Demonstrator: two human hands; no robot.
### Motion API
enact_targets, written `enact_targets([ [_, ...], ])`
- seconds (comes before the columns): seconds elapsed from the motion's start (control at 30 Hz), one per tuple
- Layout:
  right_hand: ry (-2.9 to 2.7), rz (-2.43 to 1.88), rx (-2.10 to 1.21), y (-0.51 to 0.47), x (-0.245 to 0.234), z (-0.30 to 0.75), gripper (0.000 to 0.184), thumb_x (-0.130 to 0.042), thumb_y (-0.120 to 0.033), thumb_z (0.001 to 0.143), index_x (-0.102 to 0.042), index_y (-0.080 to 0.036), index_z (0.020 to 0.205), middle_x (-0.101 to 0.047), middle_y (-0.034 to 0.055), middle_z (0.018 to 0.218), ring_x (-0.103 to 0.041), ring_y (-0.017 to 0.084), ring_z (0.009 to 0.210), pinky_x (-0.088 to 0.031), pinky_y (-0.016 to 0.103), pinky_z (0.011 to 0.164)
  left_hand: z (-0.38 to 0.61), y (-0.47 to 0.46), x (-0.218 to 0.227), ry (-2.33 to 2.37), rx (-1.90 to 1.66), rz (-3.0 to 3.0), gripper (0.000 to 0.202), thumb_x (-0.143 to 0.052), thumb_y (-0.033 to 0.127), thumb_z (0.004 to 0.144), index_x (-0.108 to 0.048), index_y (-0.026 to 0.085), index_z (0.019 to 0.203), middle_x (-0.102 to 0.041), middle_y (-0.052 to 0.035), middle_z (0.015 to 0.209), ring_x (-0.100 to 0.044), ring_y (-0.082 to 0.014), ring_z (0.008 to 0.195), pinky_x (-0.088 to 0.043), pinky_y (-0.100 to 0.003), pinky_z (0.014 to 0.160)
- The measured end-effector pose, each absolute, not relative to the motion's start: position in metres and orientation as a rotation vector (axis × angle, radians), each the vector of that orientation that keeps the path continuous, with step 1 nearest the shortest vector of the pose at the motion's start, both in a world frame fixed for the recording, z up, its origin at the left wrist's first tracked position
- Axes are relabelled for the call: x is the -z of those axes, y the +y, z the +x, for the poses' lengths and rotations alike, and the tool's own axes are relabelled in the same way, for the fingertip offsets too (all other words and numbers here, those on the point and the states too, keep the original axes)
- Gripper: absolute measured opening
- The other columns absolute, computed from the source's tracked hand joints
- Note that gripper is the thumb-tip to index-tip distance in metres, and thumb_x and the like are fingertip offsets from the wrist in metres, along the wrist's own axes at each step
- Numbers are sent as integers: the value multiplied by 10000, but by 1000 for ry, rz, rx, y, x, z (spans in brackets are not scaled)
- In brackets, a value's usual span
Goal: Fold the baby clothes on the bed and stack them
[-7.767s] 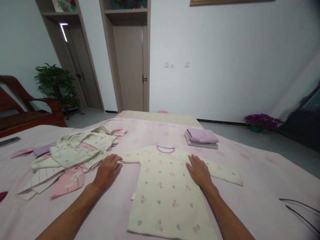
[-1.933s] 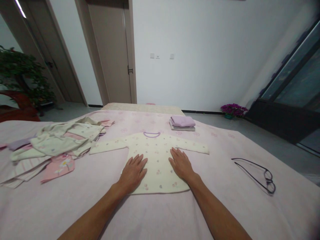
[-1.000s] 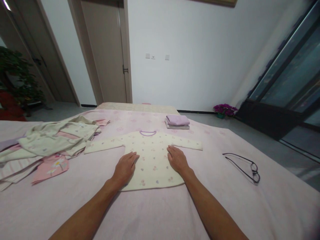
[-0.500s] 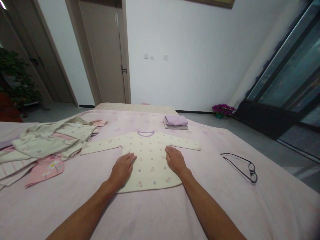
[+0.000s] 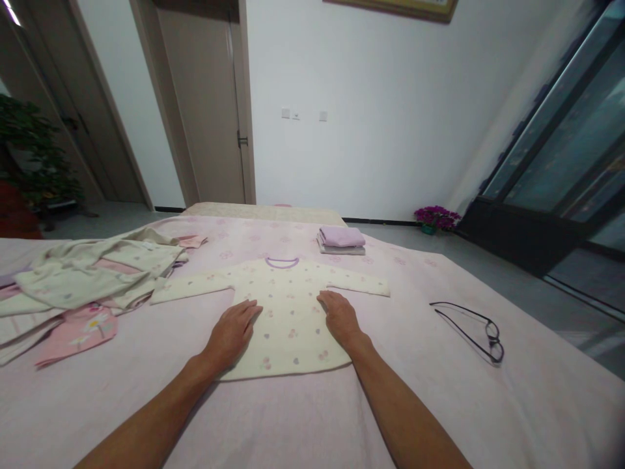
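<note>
A cream long-sleeved shirt (image 5: 291, 326) with small printed motifs and a purple neckline lies spread out, its sleeves reaching to both sides. My left hand (image 5: 235, 331) rests flat on the shirt's left side, fingers stretched out. On the opposite side, my right hand (image 5: 340, 317) lies palm down with its fingers extended over the cloth. Both hands are open and grip nothing; their palms are hidden.
A loose heap of clothes (image 5: 97, 273) lies to the left on the pink bedspread (image 5: 293, 423). Behind the shirt sits a folded lilac and grey stack (image 5: 342, 240). Black-framed glasses (image 5: 492, 339) lie at the right. Purple flowers (image 5: 436, 216) stand on the floor beyond.
The view has tilted up slightly and shifted a little. Both hands stay flat on the shirt's two sides, with hardly any movement over it.
</note>
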State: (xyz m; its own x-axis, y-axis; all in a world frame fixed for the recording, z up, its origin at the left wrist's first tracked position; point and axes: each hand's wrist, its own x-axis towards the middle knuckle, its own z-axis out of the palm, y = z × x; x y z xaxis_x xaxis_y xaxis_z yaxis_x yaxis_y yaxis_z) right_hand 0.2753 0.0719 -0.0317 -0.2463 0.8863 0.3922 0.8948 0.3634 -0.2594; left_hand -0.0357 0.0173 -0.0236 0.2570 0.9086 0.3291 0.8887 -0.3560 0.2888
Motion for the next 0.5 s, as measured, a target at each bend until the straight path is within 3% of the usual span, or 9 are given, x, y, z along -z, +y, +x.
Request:
enact_targets([
  [0.17,-2173,-1523,24,72,34,277,547,-432,53,780,-665,-222,1192,-636,46,1319,-544,180,1240,-394,322,1063,-37,19,27,1750,-697,2473,474,-455,74,851,-635,182,1276,-609,-91,1366,-530,-232,1286,-380,-440,1126],
  [0.5,-2177,-1539,15,70,28,275,511,-421,34,806,-666,-217,1179,-643,48,1303,-561,180,1205,-395,302,1042,-44,23,32,1716,-767,2422,433,-451,141,879,-647,229,1255,-614,-44,1366,-529,-205,1287,-383,-415,1132],
])
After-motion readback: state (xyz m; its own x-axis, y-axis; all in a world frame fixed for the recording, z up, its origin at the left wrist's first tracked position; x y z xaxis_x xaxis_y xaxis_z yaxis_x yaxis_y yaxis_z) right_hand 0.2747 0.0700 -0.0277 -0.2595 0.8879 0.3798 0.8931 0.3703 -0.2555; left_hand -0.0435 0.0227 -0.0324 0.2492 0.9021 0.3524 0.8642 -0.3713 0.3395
